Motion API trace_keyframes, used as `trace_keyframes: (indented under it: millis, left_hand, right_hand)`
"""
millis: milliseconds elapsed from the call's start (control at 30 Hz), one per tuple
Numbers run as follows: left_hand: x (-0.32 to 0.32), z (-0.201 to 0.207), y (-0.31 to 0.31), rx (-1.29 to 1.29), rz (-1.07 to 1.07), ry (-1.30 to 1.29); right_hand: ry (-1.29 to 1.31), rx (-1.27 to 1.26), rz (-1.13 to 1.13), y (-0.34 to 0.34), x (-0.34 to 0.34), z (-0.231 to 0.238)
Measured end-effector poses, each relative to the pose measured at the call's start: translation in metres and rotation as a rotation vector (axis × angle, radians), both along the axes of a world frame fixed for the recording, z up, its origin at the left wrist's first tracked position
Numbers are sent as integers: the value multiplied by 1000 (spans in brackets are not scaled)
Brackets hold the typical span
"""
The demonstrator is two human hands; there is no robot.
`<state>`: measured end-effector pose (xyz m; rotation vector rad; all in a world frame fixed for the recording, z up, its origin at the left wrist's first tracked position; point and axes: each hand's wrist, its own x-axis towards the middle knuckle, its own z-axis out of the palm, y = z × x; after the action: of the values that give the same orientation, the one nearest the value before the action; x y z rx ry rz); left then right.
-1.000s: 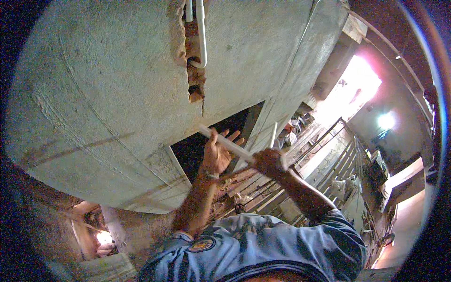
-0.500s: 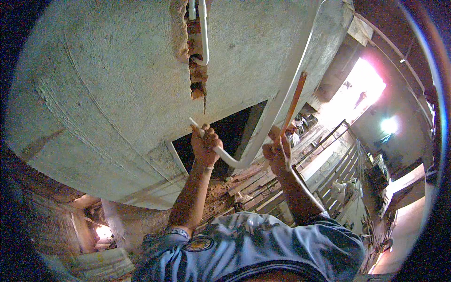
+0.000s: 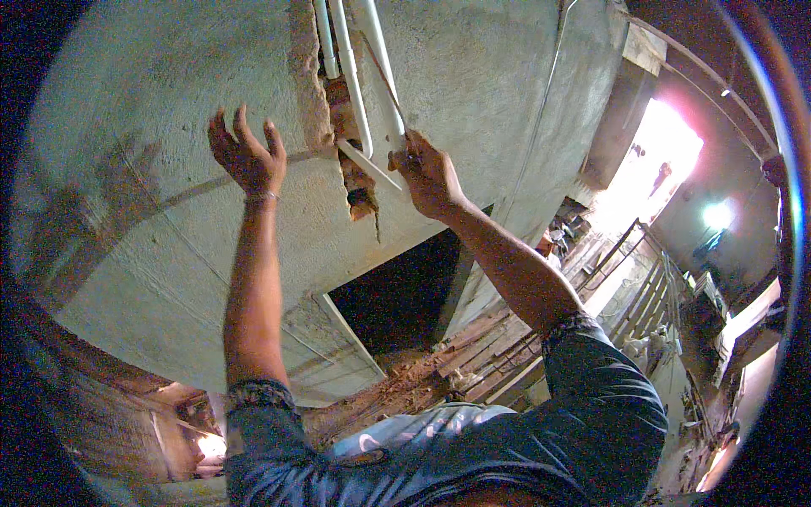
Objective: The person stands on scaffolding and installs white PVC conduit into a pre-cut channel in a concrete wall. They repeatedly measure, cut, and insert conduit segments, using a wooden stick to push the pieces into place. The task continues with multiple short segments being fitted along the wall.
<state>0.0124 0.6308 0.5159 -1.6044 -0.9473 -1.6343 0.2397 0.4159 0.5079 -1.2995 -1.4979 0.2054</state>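
My right hand (image 3: 428, 173) is closed around a long white pipe (image 3: 383, 72) held against the wall, beside a broken-out groove (image 3: 361, 201). A thin brown strip (image 3: 382, 72), seen nearly edge-on, runs up from the same grip. Below that hand a short white pipe length (image 3: 372, 165) slants up left to the groove's edge; it looks like the pipe's bent end, though the hand hides the bend. Another white pipe (image 3: 350, 80) and a shorter one (image 3: 326, 42) stand in the groove. My left hand (image 3: 247, 156) is raised before the wall, left of the groove, fingers spread, holding nothing.
Below the groove is a dark rectangular opening (image 3: 397, 296) in the rough plastered wall (image 3: 177, 253). Rubble and boards (image 3: 456, 359) lie under it. To the right are a slatted wooden frame (image 3: 642, 291), clutter and a bright doorway (image 3: 655, 160).
My left hand has let go of the pipe's bent end and moved up left, opening. My right hand has brought the pipe and brown strip up and left to the groove.
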Motion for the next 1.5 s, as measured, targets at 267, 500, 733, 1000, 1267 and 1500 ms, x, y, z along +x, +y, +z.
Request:
trace_keyframes:
  millis: [267, 500, 733, 1000, 1267, 1500]
  left_hand:
    - [-10, 31, 37, 155, -2, 293]
    - [-12, 30, 51, 175, 4, 336]
    - [-11, 28, 49, 138, 58, 320]
    - [-7, 30, 47, 229, 67, 334]
    - [-5, 29, 45, 210, 71, 318]
    - [-8, 25, 45, 153, 140, 333]
  right_hand:
    - [-99, -139, -71, 52, 2, -9]
    - [-21, -126, -93, 133, -20, -20]
    - [103, 300, -409, 187, -41, -51]
    - [60, 376, -519, 231, -48, -71]
    - [164, 370, -589, 246, -56, -70]
    - [268, 405, -643, 247, -65, -62]
